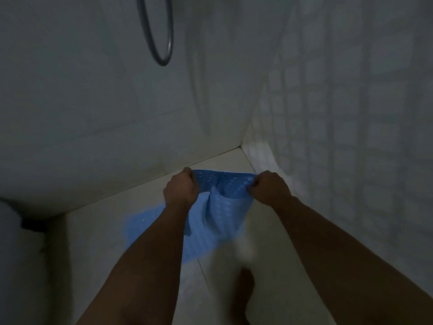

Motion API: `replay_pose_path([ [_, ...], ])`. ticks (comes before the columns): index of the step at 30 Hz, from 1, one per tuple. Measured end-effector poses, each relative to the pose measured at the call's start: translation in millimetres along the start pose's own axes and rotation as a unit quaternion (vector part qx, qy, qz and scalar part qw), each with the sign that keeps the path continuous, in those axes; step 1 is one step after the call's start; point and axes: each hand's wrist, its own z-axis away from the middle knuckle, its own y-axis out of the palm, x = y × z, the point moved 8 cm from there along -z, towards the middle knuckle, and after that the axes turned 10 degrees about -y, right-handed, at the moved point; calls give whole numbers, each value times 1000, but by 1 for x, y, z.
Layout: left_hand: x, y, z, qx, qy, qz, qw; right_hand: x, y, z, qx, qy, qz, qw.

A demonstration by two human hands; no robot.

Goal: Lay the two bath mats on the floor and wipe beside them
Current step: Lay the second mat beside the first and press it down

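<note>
You pinched the blue bath mat (225,207) by its far edge, left hand (181,190) and right hand (267,190) curled around the corners. It hung limp above the floor (234,158), sagging between: soft, light, probably slick rubber, best held by corners.

Both forearms are bare up to the lower edge of the picture, with no sleeve visible on either one. The left hand (181,188) wears no glove, and no ring, watch or bracelet can be seen on it or on its wrist. The right hand (267,187) is bare in the same way. At 6 o'clock a bare foot (243,294) appears, dim and blurred, without sock or shoe
</note>
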Motion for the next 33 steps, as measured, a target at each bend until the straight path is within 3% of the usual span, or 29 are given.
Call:
replay_pose_path([
  [3,18,-33,38,-36,73,-43,996,27,3,42,-21,-14,44,999],
  [8,57,-59,74,-104,116,-11,988,17,25,99,-189,30,-117,975],
  [11,64,-49,105,-103,181,2,978,-13,78,111,-103,87,-102,986],
  [14,65,-44,129,-118,188,37,974,-33,111,115,-43,92,-33,994],
  [18,78,-64,141,-147,179,9,973,-24,102,110,-84,50,-3,995],
  [24,118,-78,156,-87,144,-212,963,-13,49,98,-122,-45,-81,988],
  [29,138,-71,181,-85,114,-251,958,-4,30,101,-132,-123,-54,982],
  [33,166,-44,206,-102,116,-247,957,-22,59,135,-124,-163,-86,975],
])
